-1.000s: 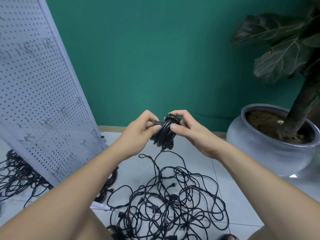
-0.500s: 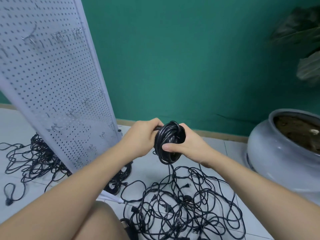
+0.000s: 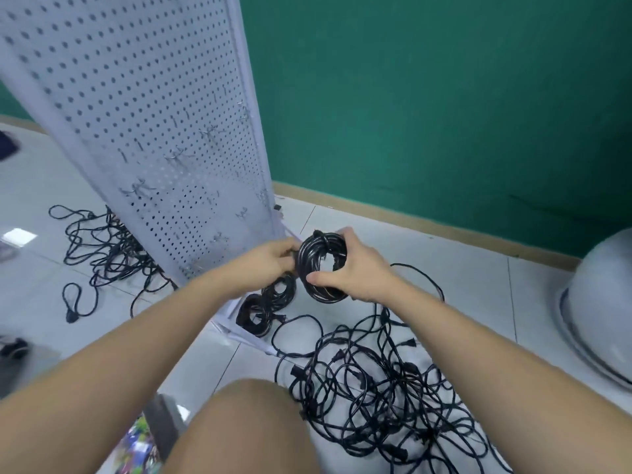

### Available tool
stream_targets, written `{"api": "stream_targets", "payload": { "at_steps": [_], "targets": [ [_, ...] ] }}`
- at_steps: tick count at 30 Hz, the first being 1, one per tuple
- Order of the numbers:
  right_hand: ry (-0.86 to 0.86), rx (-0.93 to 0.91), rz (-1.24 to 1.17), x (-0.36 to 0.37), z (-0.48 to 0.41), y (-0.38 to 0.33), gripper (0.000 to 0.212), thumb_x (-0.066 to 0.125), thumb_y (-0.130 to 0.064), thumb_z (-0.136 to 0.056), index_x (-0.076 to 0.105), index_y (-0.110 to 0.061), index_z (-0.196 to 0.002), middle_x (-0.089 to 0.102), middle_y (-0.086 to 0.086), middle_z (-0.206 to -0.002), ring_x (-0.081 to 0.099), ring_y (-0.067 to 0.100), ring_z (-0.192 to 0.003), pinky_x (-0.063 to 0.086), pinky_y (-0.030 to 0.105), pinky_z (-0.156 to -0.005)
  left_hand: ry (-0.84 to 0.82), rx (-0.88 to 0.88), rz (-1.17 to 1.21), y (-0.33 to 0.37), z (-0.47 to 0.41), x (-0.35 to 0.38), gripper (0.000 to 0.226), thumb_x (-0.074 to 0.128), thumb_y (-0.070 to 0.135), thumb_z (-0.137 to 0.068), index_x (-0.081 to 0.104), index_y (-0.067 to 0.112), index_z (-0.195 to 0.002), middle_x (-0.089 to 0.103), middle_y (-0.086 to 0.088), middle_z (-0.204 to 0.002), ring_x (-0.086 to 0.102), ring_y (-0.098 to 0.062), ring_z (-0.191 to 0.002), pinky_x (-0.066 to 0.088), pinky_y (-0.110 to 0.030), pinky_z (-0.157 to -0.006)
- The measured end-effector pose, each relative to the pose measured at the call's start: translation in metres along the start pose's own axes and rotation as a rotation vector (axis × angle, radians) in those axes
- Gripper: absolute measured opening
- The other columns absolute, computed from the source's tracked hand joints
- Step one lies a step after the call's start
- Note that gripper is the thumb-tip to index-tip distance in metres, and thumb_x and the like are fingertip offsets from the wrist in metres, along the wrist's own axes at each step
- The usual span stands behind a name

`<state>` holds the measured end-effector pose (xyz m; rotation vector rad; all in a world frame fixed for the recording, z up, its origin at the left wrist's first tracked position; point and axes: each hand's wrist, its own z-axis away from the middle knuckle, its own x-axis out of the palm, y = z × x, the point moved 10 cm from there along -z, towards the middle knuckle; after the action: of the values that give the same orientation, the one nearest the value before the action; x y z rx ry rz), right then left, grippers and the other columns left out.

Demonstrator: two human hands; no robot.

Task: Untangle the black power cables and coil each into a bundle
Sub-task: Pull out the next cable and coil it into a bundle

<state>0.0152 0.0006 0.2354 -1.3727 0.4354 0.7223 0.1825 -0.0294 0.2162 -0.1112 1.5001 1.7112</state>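
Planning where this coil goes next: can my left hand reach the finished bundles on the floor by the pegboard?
Probably yes. The finished bundles lie just below the left hand with nothing between, though it grips the held coil and must let go first.

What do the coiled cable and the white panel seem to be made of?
The coiled cable: likely rubber or PVC jacket, black, slightly glossy; light streaks show on its tight loops. The panel: probably painted sheet metal, matte white; regular punched holes, thin edge.
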Motion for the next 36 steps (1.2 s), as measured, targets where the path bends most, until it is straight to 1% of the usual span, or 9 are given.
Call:
{"api": "stream_targets", "payload": {
  "at_steps": [4,6,9,15,22,25,30,32,36],
  "targets": [
    [-0.078,0.0,0.064,0.053,-0.031,0.047,0.076,0.088,-0.062,-0.073,0.039,-0.034,-0.125,0.066,-0.011,-0.106,0.064,0.01,-0.093,0.055,0.035,-0.082,0.001,-0.14,0.201,-0.071,-0.026,0.036,0.057,0.056,0.088,-0.083,0.071,0.036,-0.103,0.071,0.011,-0.107,0.063,-0.012,-0.101,0.045,-0.038,-0.092],
    [-0.094,0.043,0.08,0.074,-0.049,0.08,0.079,0.084,-0.068,-0.07,0.036,-0.038,-0.125,0.067,-0.007,-0.107,0.066,0.013,-0.093,0.056,0.036,-0.081,0.028,-0.135,0.162,-0.098,-0.05,0.048,0.056,0.059,0.09,-0.08,0.063,0.034,-0.085,0.06,0.009,-0.085,0.054,-0.013,-0.083,0.038,-0.039,-0.079],
    [-0.1,0.14,0.084,0.103,-0.08,0.131,0.08,0.079,-0.075,-0.065,0.034,-0.039,-0.12,0.066,-0.003,-0.106,0.068,0.018,-0.091,0.06,0.043,-0.08,-0.002,-0.167,0.146,-0.132,-0.092,0.072,0.064,0.06,0.092,-0.077,0.066,0.031,-0.093,0.067,-0.009,-0.094,0.057,-0.015,-0.083,0.042,-0.039,-0.077],
    [-0.063,0.299,-0.141,0.141,-0.151,0.202,0.074,0.09,-0.056,-0.077,0.038,-0.027,-0.121,0.063,-0.011,-0.096,0.06,0.0,-0.081,0.047,0.016,-0.055,0.024,-0.3,0.107,-0.2,-0.177,0.093,0.061,0.054,0.08,-0.093,0.068,0.022,-0.104,0.071,-0.001,-0.09,0.061,-0.016,-0.075,0.045,-0.034,-0.069],
    [0.038,0.337,-0.244,0.175,-0.222,0.268,0.075,0.092,-0.047,-0.08,0.036,-0.021,-0.121,0.064,-0.003,-0.103,0.061,0.002,-0.083,0.042,0.01,-0.048,0.023,-0.387,0.07,-0.25,-0.261,0.108,0.064,0.052,0.073,-0.098,0.065,0.01,-0.102,0.07,-0.003,-0.099,0.06,-0.019,-0.086,0.044,-0.036,-0.078],
    [0.1,0.319,-0.25,0.187,-0.246,0.286,0.072,0.095,-0.047,-0.076,0.042,-0.021,-0.117,0.066,0.002,-0.108,0.066,0.01,-0.087,0.044,0.017,-0.055,0.042,-0.428,0.008,-0.268,-0.282,0.111,0.062,0.044,0.068,-0.105,0.067,0.01,-0.099,0.07,-0.009,-0.1,0.065,-0.026,-0.093,0.043,-0.036,-0.079],
    [0.148,0.278,-0.172,0.199,-0.269,0.293,0.064,0.094,-0.044,-0.078,0.046,-0.02,-0.113,0.058,0.004,-0.11,0.061,0.02,-0.089,0.048,0.033,-0.064,0.192,-0.515,-0.125,-0.292,-0.291,0.107,0.059,0.044,0.054,-0.11,0.049,0.003,-0.138,0.065,-0.024,-0.131,0.063,-0.04,-0.119,0.049,-0.042,-0.092],
    [0.14,0.249,-0.115,0.203,-0.27,0.292,0.057,0.09,-0.04,-0.083,0.045,-0.02,-0.112,0.055,0.004,-0.113,0.058,0.022,-0.09,0.045,0.035,-0.064,0.298,-0.453,-0.219,-0.283,-0.288,0.101,0.045,0.056,0.035,-0.109,0.044,0.004,-0.138,0.061,-0.025,-0.133,0.065,-0.041,-0.111,0.054,-0.045,-0.09],
    [0.126,0.244,-0.003,0.205,-0.264,0.298,0.048,0.082,-0.04,-0.093,0.045,-0.021,-0.117,0.05,0.004,-0.123,0.054,0.026,-0.105,0.044,0.037,-0.075,0.358,-0.165,-0.392,-0.251,-0.28,0.106,0.057,0.064,0.016,-0.101,0.044,0.019,-0.154,0.054,-0.015,-0.143,0.066,-0.036,-0.11,0.058,-0.047,-0.086]
  ]
}}
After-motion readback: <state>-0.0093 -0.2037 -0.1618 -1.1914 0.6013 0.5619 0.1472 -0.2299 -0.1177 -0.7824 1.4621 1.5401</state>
